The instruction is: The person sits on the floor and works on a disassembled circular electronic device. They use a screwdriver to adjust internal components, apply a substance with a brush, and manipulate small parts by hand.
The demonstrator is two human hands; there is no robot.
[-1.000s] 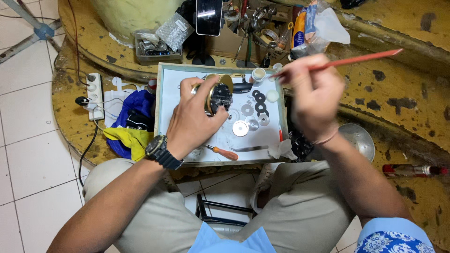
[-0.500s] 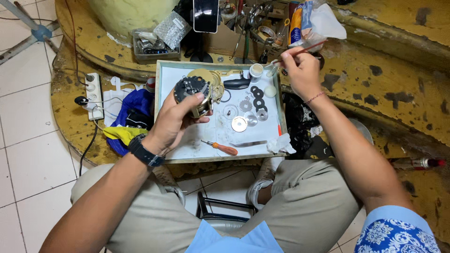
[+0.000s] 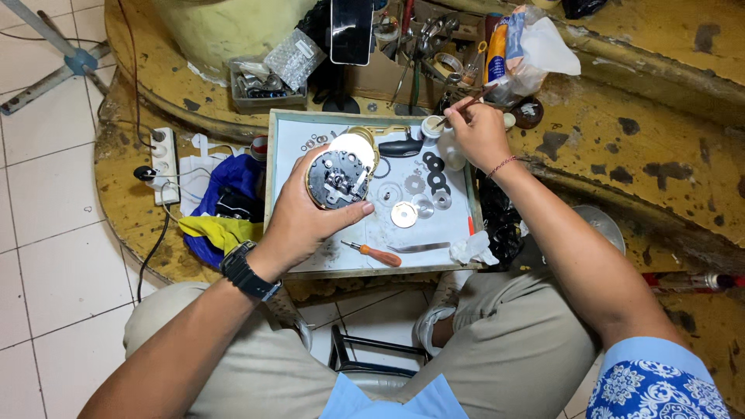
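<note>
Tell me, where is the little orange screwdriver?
In the head view the orange screwdriver lies on the white tray, near its front edge, just right of the left hand and beside the metal tweezers.

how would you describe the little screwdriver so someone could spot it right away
Start at the white tray on the person's lap, then go to its near edge, just right of the left hand holding the round clock mechanism. The screwdriver lies flat there beside a plain metal blade; its orange handle is the only bright colour among the grey discs and gears.
</note>
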